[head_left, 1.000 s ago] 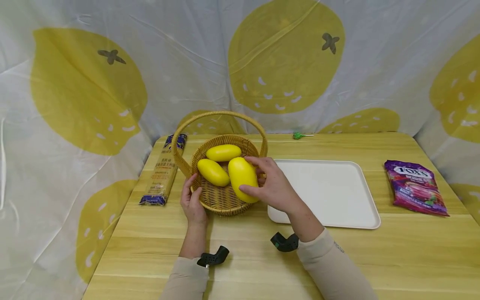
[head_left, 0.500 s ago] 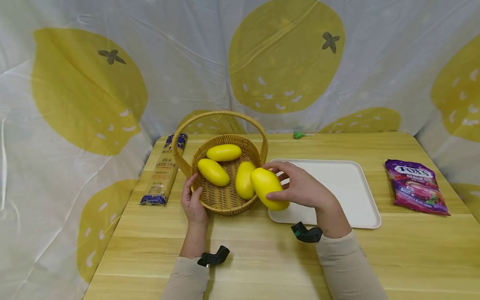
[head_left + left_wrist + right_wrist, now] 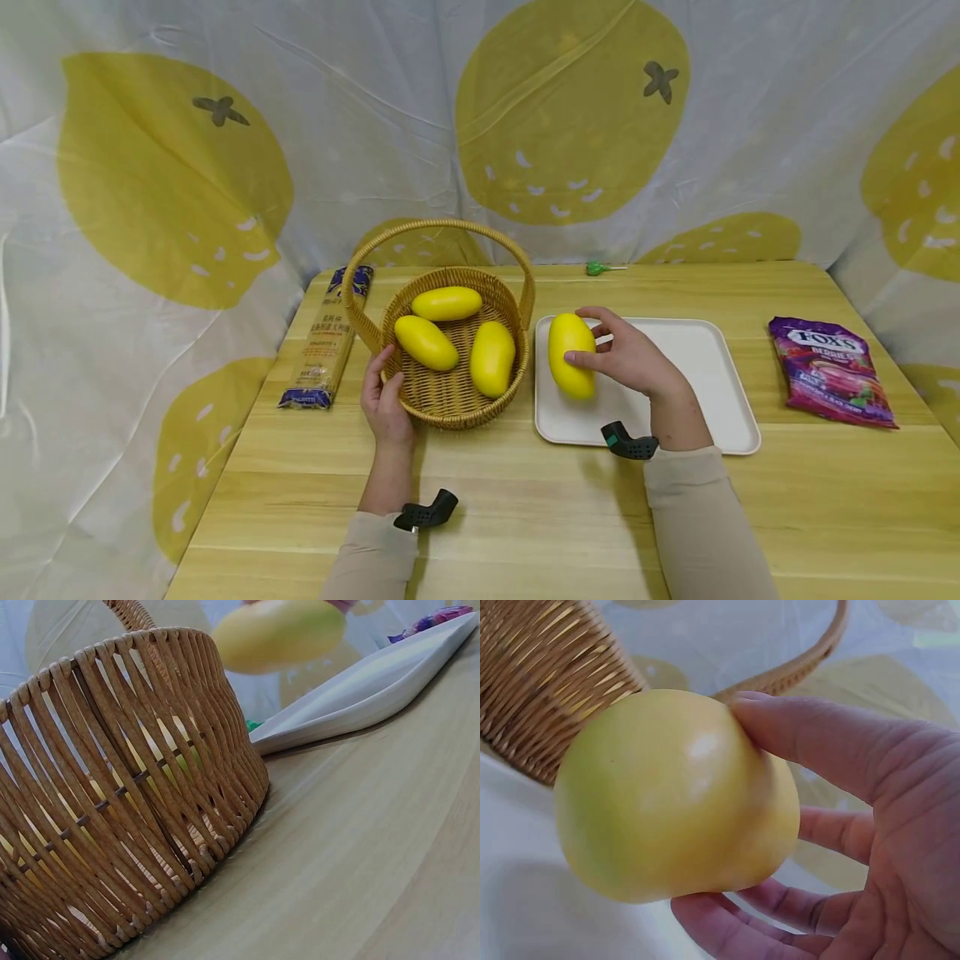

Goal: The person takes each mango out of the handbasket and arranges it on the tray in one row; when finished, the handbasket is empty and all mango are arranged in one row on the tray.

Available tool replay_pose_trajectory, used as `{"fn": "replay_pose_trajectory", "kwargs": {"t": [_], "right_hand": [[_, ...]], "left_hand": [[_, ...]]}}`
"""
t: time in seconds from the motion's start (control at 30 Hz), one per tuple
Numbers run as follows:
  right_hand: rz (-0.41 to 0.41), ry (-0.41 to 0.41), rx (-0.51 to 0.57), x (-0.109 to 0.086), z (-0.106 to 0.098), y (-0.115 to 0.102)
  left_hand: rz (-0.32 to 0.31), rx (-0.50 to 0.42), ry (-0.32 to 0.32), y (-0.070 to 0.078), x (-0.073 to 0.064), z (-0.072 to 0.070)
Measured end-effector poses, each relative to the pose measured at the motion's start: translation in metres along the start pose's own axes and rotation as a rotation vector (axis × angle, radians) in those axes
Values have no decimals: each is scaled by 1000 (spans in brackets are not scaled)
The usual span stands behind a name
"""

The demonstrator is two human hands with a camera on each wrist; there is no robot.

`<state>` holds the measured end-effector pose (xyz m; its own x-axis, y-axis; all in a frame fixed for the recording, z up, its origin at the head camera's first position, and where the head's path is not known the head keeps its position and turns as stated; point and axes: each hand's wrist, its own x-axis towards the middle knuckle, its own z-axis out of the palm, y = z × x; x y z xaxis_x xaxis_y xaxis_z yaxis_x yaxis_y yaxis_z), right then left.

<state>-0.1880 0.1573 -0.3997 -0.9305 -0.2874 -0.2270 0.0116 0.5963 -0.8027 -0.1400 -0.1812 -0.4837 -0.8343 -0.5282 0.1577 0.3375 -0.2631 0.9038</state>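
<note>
My right hand (image 3: 630, 357) grips a yellow mango (image 3: 572, 357) over the left part of a white tray (image 3: 693, 387), thumb on its near side. In the right wrist view this mango (image 3: 660, 802) has a greenish end, with my thumb on top and fingers beneath. To the left stands a round wicker basket (image 3: 450, 418) with a tall arched handle. Three more mangoes lie inside: one at the back (image 3: 447, 303), one on the left (image 3: 426, 342) and one on the right (image 3: 492, 359). My left hand (image 3: 387, 408) holds the basket's left front side, thumb and fingers at the rim.
A spaghetti packet (image 3: 322, 350) lies left of the basket. Behind the tray, a green-wrapped lollipop (image 3: 596, 268) is near the table's back edge. A purple Fox's candy bag (image 3: 832, 371) lies at the right. Lemon-print cloth (image 3: 360, 108) hangs behind the table.
My right hand has carried the mango from above the basket's right side rightward to over the tray, uncovering the mango beneath. My left hand and the basket have stayed in place.
</note>
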Motion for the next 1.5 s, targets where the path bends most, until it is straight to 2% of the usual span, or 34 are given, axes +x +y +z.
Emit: {"fn": "replay_pose_trajectory", "kwargs": {"t": [0.23, 0.63, 1.27, 1.5], "right_hand": [[47, 8, 1, 14, 11, 11], [90, 8, 60, 24, 24, 19], [135, -21, 47, 25, 30, 14], [126, -35, 62, 25, 30, 13]], "left_hand": [[-14, 22, 10, 2, -1, 1], [-18, 25, 9, 3, -1, 0], [-19, 29, 9, 4, -2, 1], [0, 29, 17, 2, -1, 1]]}}
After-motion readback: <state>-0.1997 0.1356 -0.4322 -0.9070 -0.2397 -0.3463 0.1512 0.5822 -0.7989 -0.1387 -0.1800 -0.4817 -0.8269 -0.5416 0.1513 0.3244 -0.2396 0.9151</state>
